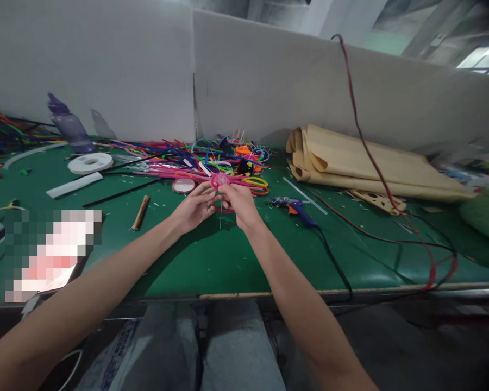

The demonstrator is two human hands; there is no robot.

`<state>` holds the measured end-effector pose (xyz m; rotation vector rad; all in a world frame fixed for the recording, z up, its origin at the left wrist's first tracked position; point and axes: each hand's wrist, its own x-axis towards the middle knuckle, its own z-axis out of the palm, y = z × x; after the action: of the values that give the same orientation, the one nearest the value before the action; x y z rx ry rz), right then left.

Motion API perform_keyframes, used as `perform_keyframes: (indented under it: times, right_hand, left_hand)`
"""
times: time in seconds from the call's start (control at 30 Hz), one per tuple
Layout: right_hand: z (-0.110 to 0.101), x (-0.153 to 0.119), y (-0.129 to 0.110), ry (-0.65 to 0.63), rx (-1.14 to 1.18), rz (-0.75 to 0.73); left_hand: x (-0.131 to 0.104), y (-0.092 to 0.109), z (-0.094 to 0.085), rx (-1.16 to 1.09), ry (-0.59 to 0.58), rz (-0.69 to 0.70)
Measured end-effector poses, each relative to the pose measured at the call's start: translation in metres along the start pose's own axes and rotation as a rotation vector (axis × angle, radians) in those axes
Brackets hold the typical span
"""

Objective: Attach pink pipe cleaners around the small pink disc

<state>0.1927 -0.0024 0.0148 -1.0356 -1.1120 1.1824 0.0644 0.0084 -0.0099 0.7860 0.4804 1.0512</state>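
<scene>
A pink coiled pipe-cleaner piece (220,180) is held up over the middle of the table, a thin pale strand hanging below it. My right hand (241,202) pinches it from the right, thumb and fingers closed. From the left, my left hand (193,209) supports it with its fingertips, the fingers curled. Just behind lies a heap of colourful pipe cleaners (171,149), with pink stems (175,174) running to the left. A small round dish of white bits (183,185) sits beside my left hand. Exactly where the fingers meet the piece is partly hidden.
A blue glue gun (295,208) with a black cord lies right of my hands. Rolled brown paper (362,163) rests behind it, and a red-black wire (361,130) hangs down. On the left are a purple bottle (71,125), a white spool (90,162) and a phone (57,255).
</scene>
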Motion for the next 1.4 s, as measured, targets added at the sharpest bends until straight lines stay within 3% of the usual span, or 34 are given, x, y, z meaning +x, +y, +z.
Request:
perform_keyframes:
  times: [0.27,0.37,0.57,0.67,0.77,1.17,1.4]
  right_hand:
    - [-0.002,-0.001,-0.006,0.027,0.024,0.057]
    - [-0.007,0.003,-0.007,-0.007,0.128,0.159]
    - [-0.02,0.009,-0.015,-0.224,0.353,0.466]
    - [-0.024,0.011,-0.013,-0.269,0.387,0.482]
    - [-0.025,0.012,-0.01,-0.3,0.4,0.46]
    - [-0.022,0.012,-0.005,-0.337,0.401,0.494]
    - [-0.019,0.008,-0.005,-0.335,0.287,0.459]
  left_hand:
    - [0.0,-0.001,0.002,0.087,0.087,0.012]
    - [0.0,-0.003,0.003,0.201,0.075,0.068]
    - [0.004,-0.006,-0.005,0.661,-0.011,0.394]
    - [0.006,-0.006,-0.011,0.93,-0.031,0.563]
    - [0.005,-0.007,-0.013,1.073,-0.033,0.646]
    - [0.002,0.005,-0.012,1.196,0.085,0.991]
    - [0.002,0.004,-0.008,1.101,0.184,0.941]
